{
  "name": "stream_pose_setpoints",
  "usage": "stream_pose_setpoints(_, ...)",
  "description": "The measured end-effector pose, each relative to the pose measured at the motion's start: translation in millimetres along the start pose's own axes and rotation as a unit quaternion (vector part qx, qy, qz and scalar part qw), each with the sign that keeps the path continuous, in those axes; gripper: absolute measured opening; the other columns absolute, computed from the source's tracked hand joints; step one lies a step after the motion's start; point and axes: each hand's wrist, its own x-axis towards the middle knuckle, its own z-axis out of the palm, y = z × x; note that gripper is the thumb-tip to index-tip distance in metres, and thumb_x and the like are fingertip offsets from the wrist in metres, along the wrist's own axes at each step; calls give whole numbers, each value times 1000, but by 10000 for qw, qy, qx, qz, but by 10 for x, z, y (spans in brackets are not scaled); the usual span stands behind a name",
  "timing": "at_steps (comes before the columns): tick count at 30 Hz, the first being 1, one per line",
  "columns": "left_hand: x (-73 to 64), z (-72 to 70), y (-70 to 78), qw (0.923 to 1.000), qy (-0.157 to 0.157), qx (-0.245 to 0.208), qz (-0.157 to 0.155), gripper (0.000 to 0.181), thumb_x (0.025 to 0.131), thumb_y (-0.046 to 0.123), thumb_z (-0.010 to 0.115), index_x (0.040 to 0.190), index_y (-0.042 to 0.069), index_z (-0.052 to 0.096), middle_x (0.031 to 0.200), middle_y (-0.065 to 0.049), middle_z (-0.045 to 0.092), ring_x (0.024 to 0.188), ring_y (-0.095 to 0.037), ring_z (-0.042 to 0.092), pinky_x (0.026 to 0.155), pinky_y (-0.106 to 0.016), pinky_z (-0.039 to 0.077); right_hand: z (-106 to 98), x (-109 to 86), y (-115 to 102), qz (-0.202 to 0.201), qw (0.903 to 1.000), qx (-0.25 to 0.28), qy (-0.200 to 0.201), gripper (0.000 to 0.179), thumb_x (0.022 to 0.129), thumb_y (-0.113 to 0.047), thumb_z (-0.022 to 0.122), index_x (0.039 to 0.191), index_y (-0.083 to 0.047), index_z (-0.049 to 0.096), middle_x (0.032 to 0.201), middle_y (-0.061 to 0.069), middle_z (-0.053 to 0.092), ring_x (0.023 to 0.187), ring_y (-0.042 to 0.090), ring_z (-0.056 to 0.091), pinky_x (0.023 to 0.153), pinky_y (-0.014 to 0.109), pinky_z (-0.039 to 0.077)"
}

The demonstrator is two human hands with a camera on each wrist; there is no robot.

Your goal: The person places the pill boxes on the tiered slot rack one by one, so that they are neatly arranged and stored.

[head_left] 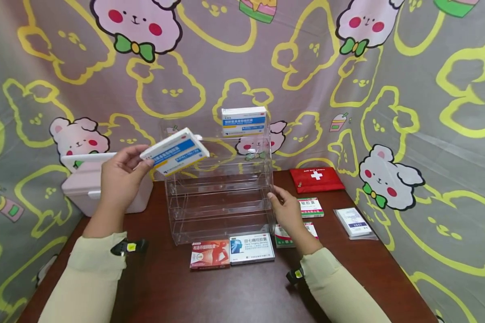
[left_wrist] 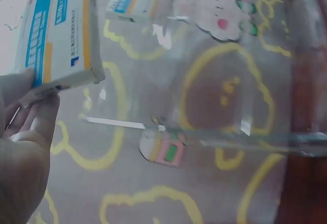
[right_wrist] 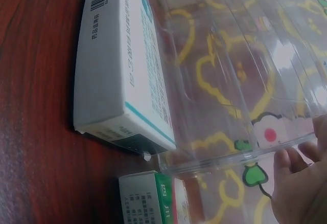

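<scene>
Medicine box | left hand pinches end | right hand grips rack edge | gap rightward

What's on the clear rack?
A blue-white box, top tier, right side. In the head view it hides whatever's behind it; the held box partly covers the rack.

This seems a curtained booth: cloth walls (printed with cartoon rabbits) rise around a reddish-brown table.
</scene>
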Motion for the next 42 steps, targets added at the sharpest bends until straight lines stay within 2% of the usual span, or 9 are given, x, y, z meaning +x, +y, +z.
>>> stream_pose_setpoints(2,126,71,83,9999,166,-32,-31,29,100,3,77,128,8,75,112,11,81,103,-3,75,82,-14,63,-3,-2,6,7,10000,-3,-4,43,107,-26,73,146,-9,71,142,14,74,118,28,73,95,43,63)
stream_pose_setpoints(6,353,220,161,9993,349,-35,-91,29,101,7,77,129,12,75,120,4,80,110,-8,74,87,-14,62,-11,-4,20,36,10000,-28,27,42,107,-27,73,145,-9,71,140,14,74,117,30,73,94,46,64)
stream_pose_setpoints(10,563,352,125,9983,489,-283,-147,27,101,3,76,126,12,75,123,-1,77,115,-10,73,92,-14,61,-4,-3,39,65,10000,-20,39,42,107,-26,73,145,-9,71,140,14,75,116,30,74,93,44,64)
stream_pose_setpoints(13,710,429,75,9960,596,-661,-92,27,99,-5,74,122,10,74,118,-2,76,112,-11,73,92,-15,61,12,2,50,88,10000,-7,-9,43,107,-27,73,146,-10,70,141,14,74,115,29,73,91,41,64)
stream_pose_setpoints(16,828,492,48,9934,687,-918,-29,27,98,-10,72,118,9,74,115,-1,74,112,-12,73,94,-17,61,23,9,53,122,9999,-42,-41,44,107,-28,72,147,-10,70,142,14,73,116,29,72,92,43,64)
stream_pose_setpoints(22,979,593,88,9936,745,-834,-128,25,100,-6,72,118,12,72,118,-2,73,118,-16,72,102,-25,61,10,37,49,88,9999,-29,45,44,107,-26,72,147,-9,70,143,16,73,122,33,72,100,54,63)
stream_pose_setpoints(31,1102,644,14,9939,842,-712,79,31,95,-15,66,111,11,72,104,3,72,102,-9,72,89,-15,60,11,29,27,120,9998,126,1,43,107,-27,73,146,-9,70,141,15,74,119,31,73,95,50,64)
stream_pose_setpoints(38,1203,568,55,9963,847,64,124,32,97,-14,63,120,7,69,108,5,68,106,-7,71,92,-15,59,7,10,16,159,9997,133,-86,45,107,-28,73,147,-7,69,142,16,73,124,31,72,99,50,63)
stream_pose_setpoints(42,1273,546,118,9963,668,540,-77,31,101,-8,63,127,7,69,122,-5,73,114,-8,70,95,-17,59,0,17,9,109,9999,123,-33,44,107,-27,72,147,-7,70,140,16,74,120,31,72,98,49,62)
